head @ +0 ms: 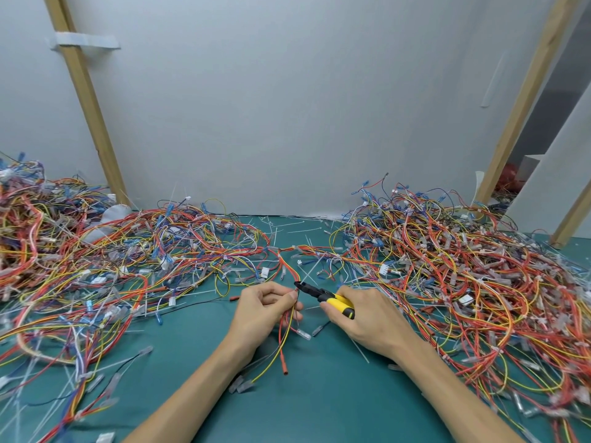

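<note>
My left hand [260,310] pinches a small bundle of red, orange and yellow wires [285,334] near the middle of the green mat [307,394]. The bundle's loose ends trail toward me and end in a red plug and clear sleeves. My right hand [359,318] grips yellow-handled cutters [323,295]. The cutters' black jaws point left and sit right at the wires just above my left fingers. The same wires run on away from me into the tangle.
A big heap of coloured wire harnesses [96,270] covers the left of the mat, another heap [463,270] the right. Cut white cable ties [300,231] litter the far middle. Wooden posts [83,97] lean against the grey wall behind.
</note>
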Motion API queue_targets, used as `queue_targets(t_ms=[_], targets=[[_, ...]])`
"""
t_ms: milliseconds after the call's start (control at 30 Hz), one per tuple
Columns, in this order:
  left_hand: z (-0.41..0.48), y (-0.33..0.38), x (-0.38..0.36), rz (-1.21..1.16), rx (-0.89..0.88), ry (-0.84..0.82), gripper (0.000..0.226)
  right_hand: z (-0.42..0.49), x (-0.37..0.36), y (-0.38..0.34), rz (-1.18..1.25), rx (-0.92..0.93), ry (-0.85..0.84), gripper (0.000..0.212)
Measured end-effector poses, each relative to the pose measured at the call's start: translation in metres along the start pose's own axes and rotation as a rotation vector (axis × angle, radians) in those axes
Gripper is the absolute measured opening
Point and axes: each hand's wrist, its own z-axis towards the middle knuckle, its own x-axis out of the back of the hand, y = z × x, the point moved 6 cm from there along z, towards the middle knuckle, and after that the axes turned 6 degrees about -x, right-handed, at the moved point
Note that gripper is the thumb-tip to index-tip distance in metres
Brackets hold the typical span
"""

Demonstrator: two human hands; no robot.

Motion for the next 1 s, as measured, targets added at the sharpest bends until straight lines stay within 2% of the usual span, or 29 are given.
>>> queue_targets(t_ms=[633,1000], targets=[[0.0003,0.0020,0.0006,-0.025,-0.028,-0.013,0.010,-0.0063,0.0045,-0.0077,-0.075,0.009,0.106,0.044],[0.0001,0.0021,0.0007,-0.036,-0.030,-0.007,0.012,-0.0070,0.0054,-0.0096,-0.066,0.011,0.108,0.044]])
